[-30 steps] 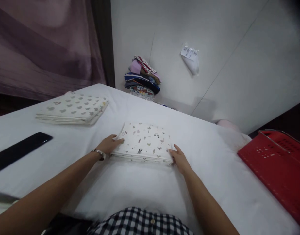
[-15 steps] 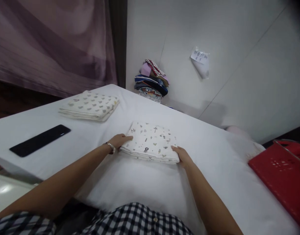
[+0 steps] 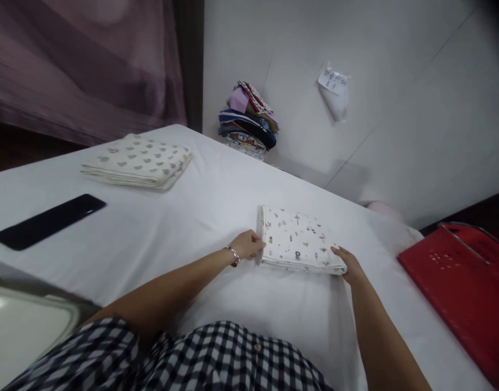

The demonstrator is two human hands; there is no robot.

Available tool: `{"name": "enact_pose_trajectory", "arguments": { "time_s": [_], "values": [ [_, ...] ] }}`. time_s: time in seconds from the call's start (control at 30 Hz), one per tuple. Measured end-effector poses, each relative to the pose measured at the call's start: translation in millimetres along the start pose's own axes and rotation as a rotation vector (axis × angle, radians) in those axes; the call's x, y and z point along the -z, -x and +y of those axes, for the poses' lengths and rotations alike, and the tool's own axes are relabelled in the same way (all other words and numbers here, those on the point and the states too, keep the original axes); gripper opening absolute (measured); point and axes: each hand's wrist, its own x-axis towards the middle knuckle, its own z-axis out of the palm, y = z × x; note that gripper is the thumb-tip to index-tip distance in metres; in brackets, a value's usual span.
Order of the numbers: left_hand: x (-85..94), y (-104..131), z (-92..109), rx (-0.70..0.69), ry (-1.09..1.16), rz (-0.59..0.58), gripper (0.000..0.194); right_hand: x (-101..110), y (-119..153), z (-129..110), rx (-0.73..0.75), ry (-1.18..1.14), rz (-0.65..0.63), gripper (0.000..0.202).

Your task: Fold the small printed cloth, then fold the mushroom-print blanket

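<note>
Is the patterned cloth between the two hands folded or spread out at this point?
Folded: the patterned cloth lies as a compact rectangle, with several layers stacked along the edge nearest the person.

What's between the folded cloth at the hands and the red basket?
The right hand, at the near right corner of the folded cloth, then white sheet before the red basket, as the head view shows.

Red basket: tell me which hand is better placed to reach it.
Right, I'd judge. The right hand holds the near folded cloth on its side toward the red basket; the left hand is at its opposite edge.
</note>
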Motion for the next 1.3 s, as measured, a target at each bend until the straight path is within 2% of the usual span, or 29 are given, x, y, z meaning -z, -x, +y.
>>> {"name": "enact_pose_trajectory", "arguments": {
  "time_s": [0.07, 0.13, 0.2, 0.27, 0.33, 0.4, 0.47, 0.57, 0.63, 0.7, 0.77, 0.87, 0.97, 1.07, 1.17, 1.2, 1.3],
  "values": [
    [-9.6, 1.2, 4.0, -0.028, -0.042, -0.032, 0.044, 21.7, 2.8, 3.1, -0.093, -0.026, 0.009, 0.04],
    [-15.1, 1.0, 5.2, -0.04, -0.062, -0.061, 0.049, 35.9, 4.5, 2.3, -0.124, 0.085, 0.041, 0.043],
    [-18.7, -0.9, 3.6, -0.053, -0.048, -0.073, 0.048, 40.4, 5.2, -2.9, -0.093, 0.325, 0.116, 0.042],
    [-22.3, -3.9, 0.4, -0.078, -0.022, -0.059, 0.045, 32.6, 6.5, -12.7, 0.022, 0.54, 0.225, 0.041],
    [-26.1, -6.9, -2.5, -0.1, -0.003, -0.037, 0.044, 11.4, 10.6, -25.7, 0.218, 0.629, 0.253, 0.042],
    [-29.8, -9.0, -4.0, -0.11, -0.011, -0.028, 0.042, -21.1, 17.1, -39.1, 0.402, 0.605, 0.137, 0.044],
    [-32.5, -9.9, -3.9, -0.115, -0.039, -0.027, 0.039, -59.9, 23.8, -50.7, 0.52, 0.589, 0.013, 0.045],
    [-34.5, -9.3, -3.3, -0.139, -0.094, -0.019, 0.032, -117.2, 28.0, -61.9, 0.609, 0.635, -0.114, 0.046],
    [-35.0, -7.8, -3.8, -0.177, -0.143, 0.012, 0.028, -148.0, 26.1, -64.5, 0.664, 0.729, -0.168, 0.049],
    [-35.8, -5.9, -5.3, -0.231, -0.194, 0.059, 0.025, -170.2, 22.3, -63.0, 0.665, 0.845, -0.187, 0.052],
    [-37.0, -3.9, -7.4, -0.283, -0.225, 0.098, 0.022, -183.5, 18.9, -58.4, 0.624, 0.944, -0.196, 0.053],
    [-39.4, -1.7, -10.2, -0.328, -0.246, 0.117, 0.019, -189.9, 16.9, -49.8, 0.597, 1.014, -0.214, 0.052],
    [-39.9, -1.3, -11.3, -0.347, -0.258, 0.094, 0.02, -187.7, 16.9, -45.6, 0.603, 1.011, -0.227, 0.052],
    [-34.3, -4.9, -8.8, -0.325, -0.239, 0.009, 0.021, -183.1, 13.7, -49.4, 0.582, 0.968, -0.255, 0.051],
    [-19.8, -17.0, -0.8, -0.288, -0.262, -0.08, 0.021, -178.1, 5.5, -58.8, 0.561, 0.901, -0.247, 0.048],
    [-13.5, -23.4, 3.0, -0.29, -0.292, -0.061, 0.019, -177.0, 2.7, -61.8, 0.56, 0.89, -0.221, 0.048],
    [5.4, -48.6, 15.4, -0.314, -0.37, 0.096, 0.015, -178.0, -1.2, -65.2, 0.565, 0.927, -0.144, 0.048]
  ]
}}
